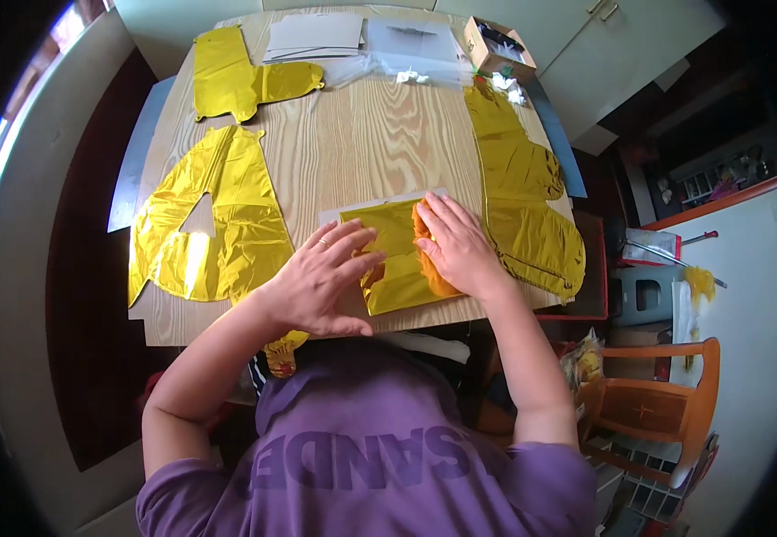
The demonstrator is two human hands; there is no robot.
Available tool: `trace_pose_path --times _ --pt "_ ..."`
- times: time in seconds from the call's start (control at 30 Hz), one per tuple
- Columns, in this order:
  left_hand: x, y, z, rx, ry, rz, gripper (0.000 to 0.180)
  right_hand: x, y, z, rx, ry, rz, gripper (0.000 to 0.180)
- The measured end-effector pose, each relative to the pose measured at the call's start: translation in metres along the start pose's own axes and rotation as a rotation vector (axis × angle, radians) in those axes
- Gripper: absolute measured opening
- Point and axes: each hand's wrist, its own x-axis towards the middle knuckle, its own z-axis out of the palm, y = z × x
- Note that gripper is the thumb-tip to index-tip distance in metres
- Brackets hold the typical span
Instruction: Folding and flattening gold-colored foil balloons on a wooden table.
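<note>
Near the left edge of the table [379, 143], the A-shaped foil [238, 179] could shift if the left hand [324, 273], spread and seemingly empty, brushes it. By the near edge, the folded foil [396, 246] could wrinkle if the right hand [458, 246], flat on an orange cloth [437, 276], rubs hard.

Orange cloth [433, 273] partly hidden beneath the right of 2 hands [458, 246], contents [499, 42] of tan box [501, 66] indistinct

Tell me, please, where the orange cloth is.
In the head view, the orange cloth is under the right hand, on the right part of the rectangular gold foil on the wooden table.
</note>
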Motion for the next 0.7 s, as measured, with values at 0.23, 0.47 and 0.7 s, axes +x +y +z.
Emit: trace_pose_path --times 0.23,0.47,0.7 --pt "0.013 -0.003 0.033 0.189 0.076 -0.206 0.098 -0.003 -0.005 0.009 -0.008 0.024 0.021 0.054" --pt "0.012 -0.001 0.043 0.246 -0.043 -0.291 0.108 -0.009 -0.013 0.006 -0.072 -0.031 0.019 0.065" --pt "0.011 -0.002 0.038 0.146 -0.039 -0.309 0.111 -0.01 -0.003 -0.012 0.105 -0.003 0.118 0.069"
